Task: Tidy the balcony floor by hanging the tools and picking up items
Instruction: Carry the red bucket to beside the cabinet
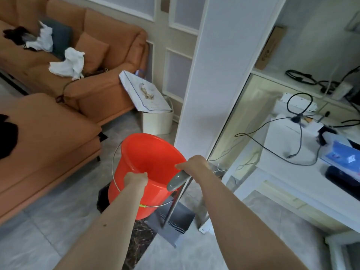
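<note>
Two hands carry items above the tiled floor: left hand (pixel 136 179) closed on the red bucket (pixel 148 172) rim, right hand (pixel 195 163) wrapped round the long-handled dustpan (pixel 173 223) grip. Bucket looks empty, light, rigid; its wire bail (pixel 115 166) hangs unused. Dustpan base partly hidden; sofa (pixel 78 90) beyond

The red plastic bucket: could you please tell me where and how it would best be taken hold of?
Probably by the thin wire bail handle, from above: it loops round the red plastic bucket and now hangs slack below the rim. The left hand instead pinches the near rim, fingers inside, which tilts the bucket.
</note>
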The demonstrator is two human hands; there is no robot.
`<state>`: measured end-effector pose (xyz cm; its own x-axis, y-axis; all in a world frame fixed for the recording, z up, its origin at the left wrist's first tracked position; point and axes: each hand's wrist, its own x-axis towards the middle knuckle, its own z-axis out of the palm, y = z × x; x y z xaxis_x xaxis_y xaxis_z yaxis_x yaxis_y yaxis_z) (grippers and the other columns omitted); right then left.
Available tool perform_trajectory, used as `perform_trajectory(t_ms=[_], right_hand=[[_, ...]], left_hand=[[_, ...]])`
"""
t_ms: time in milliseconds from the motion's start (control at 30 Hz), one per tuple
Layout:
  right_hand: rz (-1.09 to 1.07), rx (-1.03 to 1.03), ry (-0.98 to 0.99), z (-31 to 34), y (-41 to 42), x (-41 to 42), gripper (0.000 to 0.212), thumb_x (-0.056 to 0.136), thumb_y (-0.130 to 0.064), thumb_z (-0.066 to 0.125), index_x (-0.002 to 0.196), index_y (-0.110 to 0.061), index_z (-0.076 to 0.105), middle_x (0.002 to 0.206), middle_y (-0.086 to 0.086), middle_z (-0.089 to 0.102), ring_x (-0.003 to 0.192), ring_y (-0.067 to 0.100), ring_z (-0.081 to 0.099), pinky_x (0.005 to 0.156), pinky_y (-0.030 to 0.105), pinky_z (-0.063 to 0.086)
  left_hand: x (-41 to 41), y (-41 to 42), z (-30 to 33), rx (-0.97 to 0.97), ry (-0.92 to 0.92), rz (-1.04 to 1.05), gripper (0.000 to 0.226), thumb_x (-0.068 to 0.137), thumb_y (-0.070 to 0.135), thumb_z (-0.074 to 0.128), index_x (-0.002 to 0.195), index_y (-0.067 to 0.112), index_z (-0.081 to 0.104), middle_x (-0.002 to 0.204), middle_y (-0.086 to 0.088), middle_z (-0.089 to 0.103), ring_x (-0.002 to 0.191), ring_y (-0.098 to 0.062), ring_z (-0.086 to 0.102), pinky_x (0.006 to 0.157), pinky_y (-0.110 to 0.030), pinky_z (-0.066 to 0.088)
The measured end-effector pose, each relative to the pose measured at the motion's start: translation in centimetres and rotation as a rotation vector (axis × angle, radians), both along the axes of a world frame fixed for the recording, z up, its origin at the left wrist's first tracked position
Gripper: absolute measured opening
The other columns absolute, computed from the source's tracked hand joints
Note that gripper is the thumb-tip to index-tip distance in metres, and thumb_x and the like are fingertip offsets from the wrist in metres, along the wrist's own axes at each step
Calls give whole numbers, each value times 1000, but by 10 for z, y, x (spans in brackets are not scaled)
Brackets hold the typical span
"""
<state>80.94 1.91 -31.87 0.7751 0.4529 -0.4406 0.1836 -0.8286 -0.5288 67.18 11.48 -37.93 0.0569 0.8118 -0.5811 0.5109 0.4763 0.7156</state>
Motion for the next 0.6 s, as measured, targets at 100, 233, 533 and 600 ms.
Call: perform_trajectory(t_ms=[100, 233, 533, 600], right_hand=[[29, -69, -35, -6, 21, 18, 30, 71, -31, 68, 58, -12, 48, 55, -1, 46, 44, 10, 44, 37, 18, 28], [50, -135, -55, -13, 57, 55, 31, 73, -27, 63, 55, -13, 43, 53, -2, 41, 43, 9, 39, 37, 19, 26], [-64, -92, -49, -39, 115, 138, 29, 73, -18, 60, 55, -15, 37, 54, -1, 37, 45, 13, 36, 43, 22, 27], [-82, -71, -38, -45, 122, 153, 15, 74, -18, 60, 69, -13, 47, 63, 0, 47, 56, 16, 47, 51, 23, 36]], left_hand=[[20, 22, -12, -25, 21, -5, 50, 86, 18, 66, 123, -12, 52, 120, -28, 62, 108, -41, 62, 92, -42, 49], [61, 68, -32, -74, 24, -45, 47, 85, 17, 65, 122, -11, 54, 118, -27, 63, 102, -39, 66, 91, -43, 54], [148, 152, -67, -150, 8, -92, 56, 81, 14, 71, 127, -10, 50, 127, -27, 56, 108, -41, 62, 93, -47, 54], [166, 162, -72, -148, 20, -101, 55, 81, 14, 71, 127, -10, 51, 126, -28, 56, 108, -42, 62, 92, -47, 54]])
